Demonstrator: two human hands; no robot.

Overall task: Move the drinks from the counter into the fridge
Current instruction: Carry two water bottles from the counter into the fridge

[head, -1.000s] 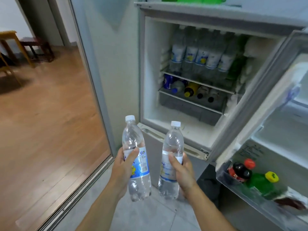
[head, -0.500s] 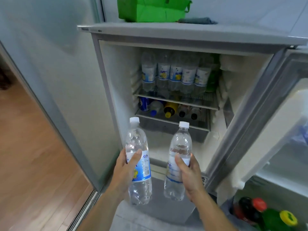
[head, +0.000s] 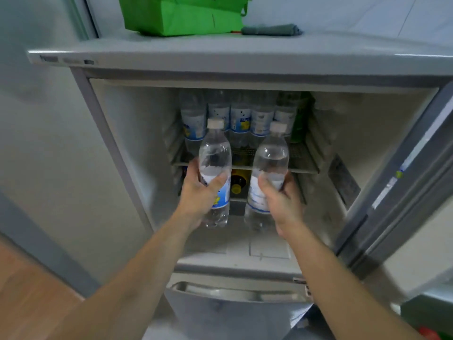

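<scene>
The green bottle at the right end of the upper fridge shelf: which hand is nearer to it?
The right hand. It holds a water bottle just below and left of the green bottle; the left hand holds another bottle further left.

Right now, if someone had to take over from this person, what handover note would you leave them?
Left hand grips one water bottle; right hand grips a second water bottle. Both bottles are upright, held in the open fridge in front of its wire shelf.
Done: a row of bottles already stands at the shelf's back.
Left: set these two down inside and let go. The counter is out of view, so remaining drinks are unknown.
</scene>
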